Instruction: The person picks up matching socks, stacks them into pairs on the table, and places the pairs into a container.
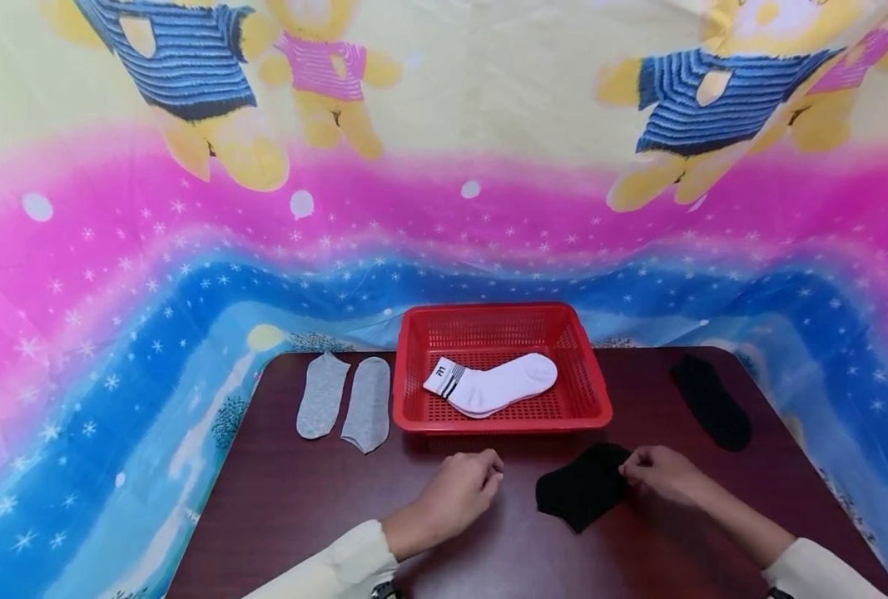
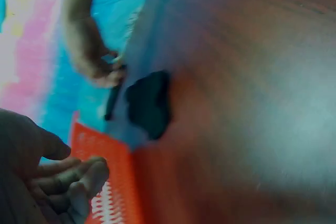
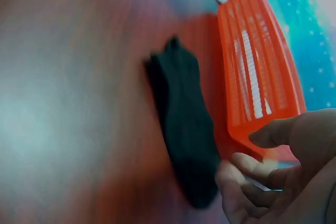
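A black sock (image 1: 582, 487) lies on the table in front of the basket, its cuff pointing left. My right hand (image 1: 664, 474) is at the sock's right end in the head view. Its thumb and fingers stand slightly apart in the right wrist view, with fingertips overlapping the sock's toe (image 3: 197, 184). Whether they touch it is unclear. My left hand (image 1: 454, 495) hovers left of the sock, fingers loosely bent and holding nothing. The left wrist view shows its thumb and fingers (image 2: 89, 179) apart, with the black sock (image 2: 149, 103) lying beyond.
A red basket (image 1: 503, 427) stands at the table's back with white socks (image 1: 499, 384) inside. Left of it lie two grey socks, one (image 1: 324, 395) beside the other (image 1: 369, 403). Another black sock (image 1: 711, 403) lies at the right. A printed curtain (image 1: 473, 216) surrounds the table's back and sides.
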A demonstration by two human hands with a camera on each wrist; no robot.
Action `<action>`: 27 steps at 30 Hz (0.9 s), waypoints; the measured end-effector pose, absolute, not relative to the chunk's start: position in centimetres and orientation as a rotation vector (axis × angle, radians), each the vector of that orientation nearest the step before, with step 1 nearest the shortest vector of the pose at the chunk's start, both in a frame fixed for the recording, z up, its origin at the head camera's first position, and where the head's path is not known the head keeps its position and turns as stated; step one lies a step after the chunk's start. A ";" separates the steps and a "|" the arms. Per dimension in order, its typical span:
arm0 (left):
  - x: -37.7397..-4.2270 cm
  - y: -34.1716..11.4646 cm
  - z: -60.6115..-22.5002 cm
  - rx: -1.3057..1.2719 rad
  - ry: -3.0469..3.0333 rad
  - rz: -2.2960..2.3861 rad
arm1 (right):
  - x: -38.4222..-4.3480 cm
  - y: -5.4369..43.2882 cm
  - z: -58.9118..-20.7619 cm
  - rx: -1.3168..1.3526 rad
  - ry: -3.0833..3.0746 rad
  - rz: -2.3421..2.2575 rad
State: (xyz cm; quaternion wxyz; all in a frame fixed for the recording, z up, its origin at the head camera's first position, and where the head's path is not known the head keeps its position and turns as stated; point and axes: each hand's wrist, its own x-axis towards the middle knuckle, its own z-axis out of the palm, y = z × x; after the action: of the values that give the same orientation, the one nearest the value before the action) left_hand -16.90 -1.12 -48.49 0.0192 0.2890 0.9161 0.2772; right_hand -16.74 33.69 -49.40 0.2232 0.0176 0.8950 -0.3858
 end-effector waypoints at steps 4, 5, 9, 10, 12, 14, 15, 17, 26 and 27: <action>-17.6 1.8 -50.9 0.775 2.781 0.881 | -17.9 35.2 -49.6 0.014 2.696 -0.847; -17.8 2.6 -51.4 0.738 2.777 0.889 | -18.3 35.6 -50.0 -0.003 2.735 -0.813; -18.3 5.7 -52.4 0.605 2.790 0.863 | -19.3 36.4 -51.8 -0.051 2.845 -0.751; -18.2 6.2 -52.6 0.605 2.813 0.821 | -19.4 36.4 -52.2 -0.071 2.887 -0.721; -17.6 7.2 -53.0 0.637 2.891 0.689 | -19.4 36.2 -52.9 -0.111 2.955 -0.673; -17.0 8.1 -53.7 0.692 2.986 0.532 | -19.3 36.1 -53.4 -0.154 3.015 -0.633; -16.7 8.5 -54.1 0.710 3.031 0.454 | -19.4 36.1 -53.6 -0.179 3.037 -0.616; -16.4 9.2 -54.8 0.718 3.100 0.349 | -19.5 36.1 -53.9 -0.214 3.058 -0.605; -16.5 10.6 -56.1 0.674 3.147 0.393 | -20.1 36.5 -54.8 -0.400 3.108 -0.546; -16.5 10.6 -56.0 0.671 3.130 0.428 | -20.2 36.6 -54.9 -0.426 3.111 -0.540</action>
State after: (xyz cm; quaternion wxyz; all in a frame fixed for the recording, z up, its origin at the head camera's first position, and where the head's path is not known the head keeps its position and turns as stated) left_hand -16.53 10.55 -56.03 -0.0440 0.2076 0.9682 0.1325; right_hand -20.20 36.60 -54.85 -0.0223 -0.1338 0.9762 -0.1693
